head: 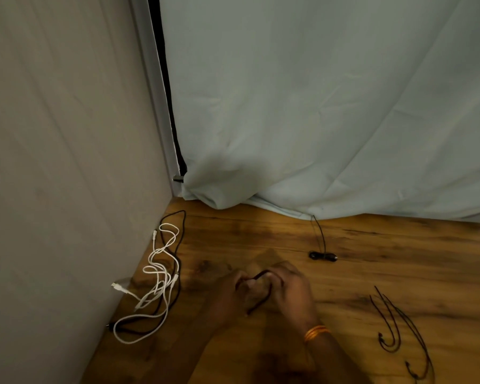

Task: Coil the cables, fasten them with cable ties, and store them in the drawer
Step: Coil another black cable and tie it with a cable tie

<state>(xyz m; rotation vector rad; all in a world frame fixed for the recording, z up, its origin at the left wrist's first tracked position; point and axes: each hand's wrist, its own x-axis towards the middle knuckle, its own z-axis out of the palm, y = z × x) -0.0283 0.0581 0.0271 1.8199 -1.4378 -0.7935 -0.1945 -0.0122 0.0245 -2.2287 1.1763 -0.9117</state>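
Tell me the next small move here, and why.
Probably wrap another loop: the left hand and right hand both pinch a dark cord that trails loose and untied, while the cable ties lie untouched to the right. Blur hides how far it is coiled.

- Plain grey-beige wall panel (61,134) on the left.
- Pale blue wrinkled cloth curtain (316,106) behind, draped onto brown wood-grain tabletop (385,267).
- Dim, warm light throughout.
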